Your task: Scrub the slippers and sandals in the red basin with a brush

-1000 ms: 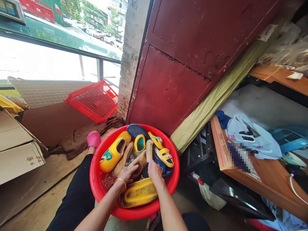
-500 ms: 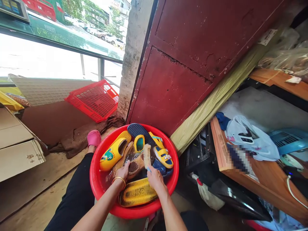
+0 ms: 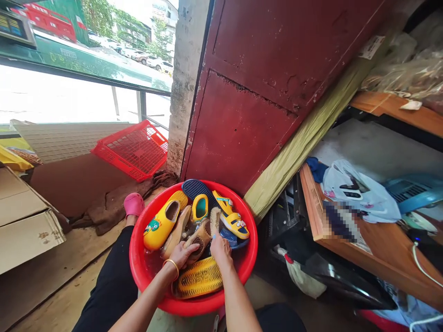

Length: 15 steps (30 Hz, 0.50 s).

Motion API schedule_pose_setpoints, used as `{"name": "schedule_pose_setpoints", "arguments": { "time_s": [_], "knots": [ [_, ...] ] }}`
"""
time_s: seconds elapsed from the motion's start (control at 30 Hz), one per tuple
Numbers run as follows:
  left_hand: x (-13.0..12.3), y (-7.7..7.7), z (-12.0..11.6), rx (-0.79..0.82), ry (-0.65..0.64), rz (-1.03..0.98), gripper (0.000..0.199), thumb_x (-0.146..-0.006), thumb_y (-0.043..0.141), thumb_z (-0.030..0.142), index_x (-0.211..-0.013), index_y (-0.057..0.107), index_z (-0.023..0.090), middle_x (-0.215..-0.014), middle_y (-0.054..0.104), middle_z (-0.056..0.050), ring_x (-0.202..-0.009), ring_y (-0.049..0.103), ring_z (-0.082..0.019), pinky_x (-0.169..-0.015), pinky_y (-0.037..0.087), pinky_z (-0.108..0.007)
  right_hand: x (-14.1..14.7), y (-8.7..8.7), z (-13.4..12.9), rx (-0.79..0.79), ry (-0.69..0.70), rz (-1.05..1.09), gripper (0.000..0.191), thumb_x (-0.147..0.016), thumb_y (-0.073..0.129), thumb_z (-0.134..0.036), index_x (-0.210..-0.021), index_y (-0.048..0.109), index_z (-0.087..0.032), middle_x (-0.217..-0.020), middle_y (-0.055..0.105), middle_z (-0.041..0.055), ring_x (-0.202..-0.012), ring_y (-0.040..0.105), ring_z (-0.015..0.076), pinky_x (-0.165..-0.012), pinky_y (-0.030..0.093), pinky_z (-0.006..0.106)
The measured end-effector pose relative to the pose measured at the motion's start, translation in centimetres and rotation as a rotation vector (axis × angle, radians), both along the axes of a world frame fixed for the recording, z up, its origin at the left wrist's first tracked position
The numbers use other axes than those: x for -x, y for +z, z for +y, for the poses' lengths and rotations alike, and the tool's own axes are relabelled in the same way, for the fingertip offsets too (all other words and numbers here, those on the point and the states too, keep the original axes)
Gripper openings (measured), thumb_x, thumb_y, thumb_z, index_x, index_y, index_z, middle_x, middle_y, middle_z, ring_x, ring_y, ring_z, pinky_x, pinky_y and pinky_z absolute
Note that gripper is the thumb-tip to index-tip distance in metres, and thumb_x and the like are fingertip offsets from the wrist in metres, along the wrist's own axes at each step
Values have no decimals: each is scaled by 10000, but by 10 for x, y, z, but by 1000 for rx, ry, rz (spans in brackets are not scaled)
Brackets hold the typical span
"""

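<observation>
A red plastic basin (image 3: 145, 276) sits on my lap, holding water and several slippers. My left hand (image 3: 183, 256) grips a tan slipper (image 3: 199, 237) in the water. My right hand (image 3: 220, 251) holds a blue-handled scrub brush (image 3: 215, 220) by its handle, with the bristles up against that slipper. A yellow slipper with a cartoon patch (image 3: 161, 225) lies to the left, and a small yellow one (image 3: 200, 207) lies above my hands. A ridged yellow sole (image 3: 200, 279) shows below my wrists. A navy slipper (image 3: 194, 190) leans on the far rim.
A dark red metal door (image 3: 242, 124) and a concrete pillar (image 3: 185, 87) stand beyond the basin. A red plastic crate (image 3: 129, 150) lies left of them, and cardboard (image 3: 24, 216) sits at far left. To the right, a wooden shelf (image 3: 363, 244) holds a plastic bag (image 3: 356, 193).
The tan slipper has shifted in the water under my left hand, and the brush has moved with my right hand. The head view has also swung slightly.
</observation>
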<state>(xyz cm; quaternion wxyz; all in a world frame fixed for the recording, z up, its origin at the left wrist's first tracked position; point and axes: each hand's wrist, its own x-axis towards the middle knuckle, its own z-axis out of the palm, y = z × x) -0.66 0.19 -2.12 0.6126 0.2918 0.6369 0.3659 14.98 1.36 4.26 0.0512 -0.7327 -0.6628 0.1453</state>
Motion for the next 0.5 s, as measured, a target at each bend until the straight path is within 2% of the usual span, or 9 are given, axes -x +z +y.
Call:
{"name": "schedule_pose_setpoints", "arguments": {
  "time_s": [0.13,0.23,0.4,0.5],
  "knots": [
    [7,2,-6,-67,-65,23,442,-593,781,478,-918,594,245,-688,632,2,-627,621,-225,-455,384,-255,-11,2,-2,-10,9,55,478,-986,384,-160,-1410,599,-201,-1214,738,116,-1078,716,204,-890,529,265],
    [8,2,-9,-78,-112,29,422,-557,780,382,-908,580,260,-730,651,-3,-733,654,-274,-505,444,-287,-22,1,-25,2,43,65,467,-976,433,-197,-1405,612,-240,-1258,724,83,-1126,695,205,-926,514,256],
    [3,0,-8,-150,-99,-28,331,-526,747,255,-800,562,242,-659,625,19,-702,651,-249,-564,482,-296,-27,-18,-78,-14,179,41,544,-976,432,-225,-1517,483,-257,-1195,749,94,-1122,697,245,-953,505,313],
    [1,4,-9,-201,-85,-50,306,-519,747,230,-767,567,231,-642,615,33,-679,635,-229,-579,483,-294,-23,-24,-81,-19,170,-2,539,-988,392,-217,-1520,476,-244,-1140,762,115,-1086,710,259,-907,518,327]
  ]
}}
